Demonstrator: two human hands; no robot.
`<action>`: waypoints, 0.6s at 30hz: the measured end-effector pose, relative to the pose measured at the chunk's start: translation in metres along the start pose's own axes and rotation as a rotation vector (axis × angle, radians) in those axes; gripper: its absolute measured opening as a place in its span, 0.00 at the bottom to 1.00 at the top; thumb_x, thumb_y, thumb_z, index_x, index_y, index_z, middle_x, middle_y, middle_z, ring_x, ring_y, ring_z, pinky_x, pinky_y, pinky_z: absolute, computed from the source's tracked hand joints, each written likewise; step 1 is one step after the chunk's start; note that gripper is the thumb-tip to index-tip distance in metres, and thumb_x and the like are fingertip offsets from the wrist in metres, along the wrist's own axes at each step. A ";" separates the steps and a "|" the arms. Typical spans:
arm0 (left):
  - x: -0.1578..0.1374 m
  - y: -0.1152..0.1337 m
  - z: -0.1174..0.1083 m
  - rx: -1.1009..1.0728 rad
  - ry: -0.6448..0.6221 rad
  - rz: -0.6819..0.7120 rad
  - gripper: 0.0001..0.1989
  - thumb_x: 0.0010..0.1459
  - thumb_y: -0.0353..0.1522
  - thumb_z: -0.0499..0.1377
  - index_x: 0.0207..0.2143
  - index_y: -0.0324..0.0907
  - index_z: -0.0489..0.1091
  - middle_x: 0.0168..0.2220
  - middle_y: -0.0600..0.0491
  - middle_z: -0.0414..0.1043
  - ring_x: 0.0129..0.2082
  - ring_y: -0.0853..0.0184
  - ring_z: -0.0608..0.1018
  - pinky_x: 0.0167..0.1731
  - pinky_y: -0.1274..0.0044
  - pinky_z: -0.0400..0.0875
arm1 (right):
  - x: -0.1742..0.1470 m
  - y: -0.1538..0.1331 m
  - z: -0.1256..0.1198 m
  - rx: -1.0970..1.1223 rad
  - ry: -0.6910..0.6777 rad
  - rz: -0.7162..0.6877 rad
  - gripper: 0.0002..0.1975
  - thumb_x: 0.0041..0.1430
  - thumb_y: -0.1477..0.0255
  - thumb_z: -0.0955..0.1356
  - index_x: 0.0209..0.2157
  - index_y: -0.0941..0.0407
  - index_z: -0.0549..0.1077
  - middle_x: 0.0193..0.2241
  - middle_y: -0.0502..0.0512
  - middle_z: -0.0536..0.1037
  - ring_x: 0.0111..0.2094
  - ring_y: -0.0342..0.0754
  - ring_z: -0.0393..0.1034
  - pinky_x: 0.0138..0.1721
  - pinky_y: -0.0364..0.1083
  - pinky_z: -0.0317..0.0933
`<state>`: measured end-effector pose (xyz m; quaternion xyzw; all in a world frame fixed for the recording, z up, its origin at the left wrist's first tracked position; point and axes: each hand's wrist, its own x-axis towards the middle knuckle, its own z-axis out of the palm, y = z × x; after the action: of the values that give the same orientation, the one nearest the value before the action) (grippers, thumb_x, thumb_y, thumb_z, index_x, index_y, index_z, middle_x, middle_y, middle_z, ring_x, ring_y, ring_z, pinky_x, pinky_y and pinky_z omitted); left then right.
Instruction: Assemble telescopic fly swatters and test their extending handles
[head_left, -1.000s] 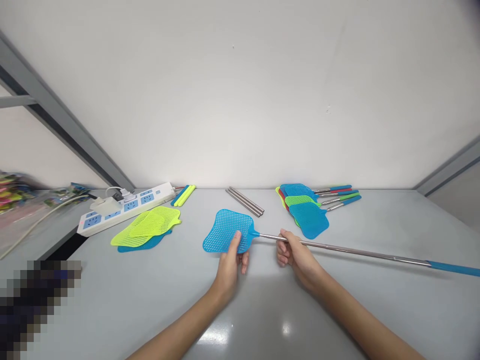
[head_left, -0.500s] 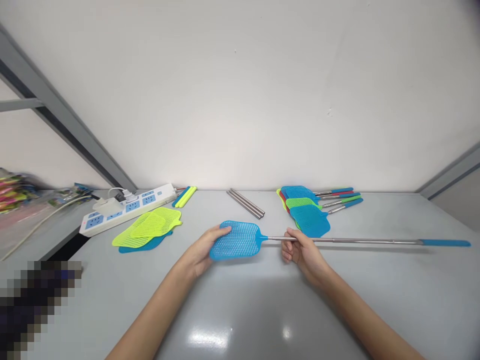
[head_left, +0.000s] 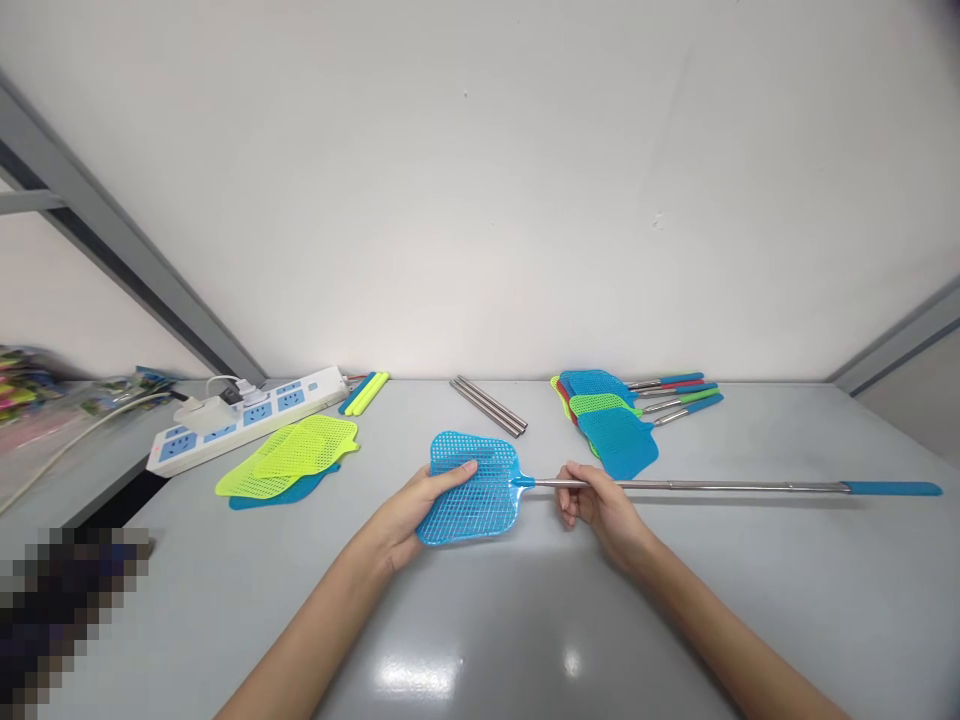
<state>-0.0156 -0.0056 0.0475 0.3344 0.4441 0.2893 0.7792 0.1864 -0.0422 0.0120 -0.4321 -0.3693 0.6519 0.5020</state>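
Observation:
A blue fly swatter [head_left: 480,500] is held level across the front of me, its telescopic metal rod drawn out long to the right and ending in a blue grip. My left hand [head_left: 416,510] clasps the left side of the meshed head, thumb on top and fingers underneath. Around the rod, a little right of the head's neck, my right hand [head_left: 600,505] is closed with thumb and curled fingers. Beyond it lies a pile of finished-looking fly swatters [head_left: 619,440] in blue, green and red, with short rods.
Loose yellow swatter heads [head_left: 300,455] overlap a blue one at left. Behind them stand a white power strip [head_left: 255,425] with plugs and several yellow and blue handle grips [head_left: 365,393]. Metal rods [head_left: 487,405] lie near the wall. Packaged goods [head_left: 30,390] are at far left.
The swatter head has turned so its mesh faces me more, and my left thumb sits further onto it. My right hand has shifted slightly left along the rod.

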 end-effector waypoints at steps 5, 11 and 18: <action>-0.003 -0.001 0.003 0.126 -0.027 0.077 0.19 0.46 0.35 0.60 0.42 0.39 0.66 0.41 0.46 0.71 0.38 0.60 0.74 0.39 0.71 0.69 | 0.001 0.002 -0.004 0.041 -0.049 -0.018 0.20 0.52 0.62 0.58 0.13 0.58 0.64 0.13 0.50 0.61 0.16 0.41 0.55 0.20 0.42 0.50; -0.002 -0.006 0.008 0.214 -0.001 0.158 0.18 0.46 0.35 0.60 0.41 0.40 0.67 0.42 0.49 0.71 0.40 0.62 0.73 0.40 0.72 0.68 | 0.003 0.005 -0.008 0.065 -0.072 -0.033 0.23 0.55 0.64 0.55 0.11 0.58 0.62 0.11 0.51 0.60 0.16 0.43 0.55 0.21 0.44 0.50; -0.003 -0.004 0.005 0.221 0.016 0.110 0.19 0.44 0.35 0.61 0.41 0.39 0.66 0.42 0.47 0.71 0.37 0.62 0.74 0.37 0.73 0.69 | -0.001 0.008 -0.008 0.073 -0.197 -0.007 0.22 0.56 0.68 0.52 0.12 0.57 0.59 0.13 0.52 0.63 0.17 0.44 0.57 0.24 0.45 0.50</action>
<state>-0.0116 -0.0115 0.0479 0.4395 0.4606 0.2836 0.7171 0.1908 -0.0448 0.0020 -0.3461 -0.3945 0.7023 0.4810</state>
